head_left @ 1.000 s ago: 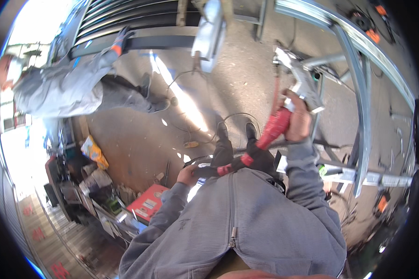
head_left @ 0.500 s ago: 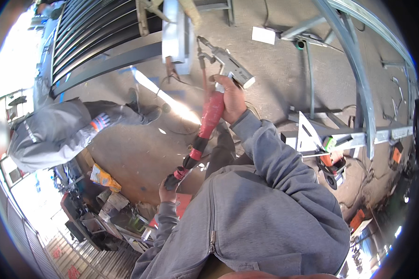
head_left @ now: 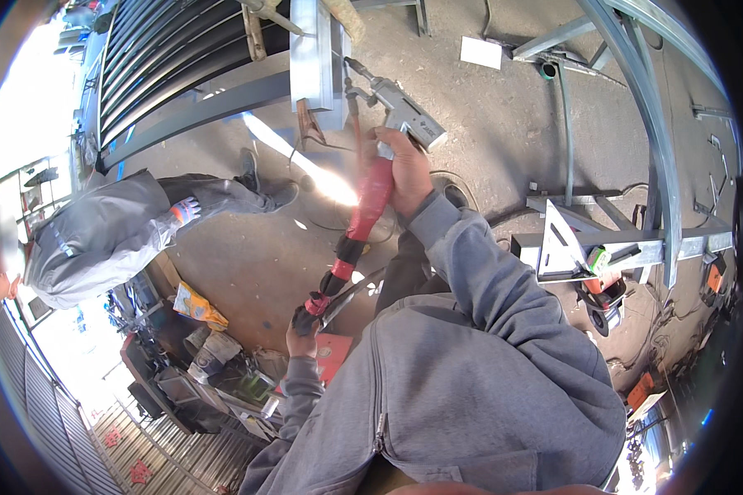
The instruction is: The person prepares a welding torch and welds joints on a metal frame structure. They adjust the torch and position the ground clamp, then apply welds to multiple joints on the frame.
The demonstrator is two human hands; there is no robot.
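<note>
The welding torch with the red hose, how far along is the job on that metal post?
Done: the right hand grips the welding torch, and the left hand holds the red hose lower down. In hand: the torch tip points toward the grey metal post, just beside it; whether it touches cannot be told. Left: no arc or spark shows, and no finished seam can be made out.

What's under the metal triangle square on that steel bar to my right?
The triangle square rests on a grey steel bar; below the bar sits an orange power tool. The stretch of bar directly beneath the square is covered.
</note>
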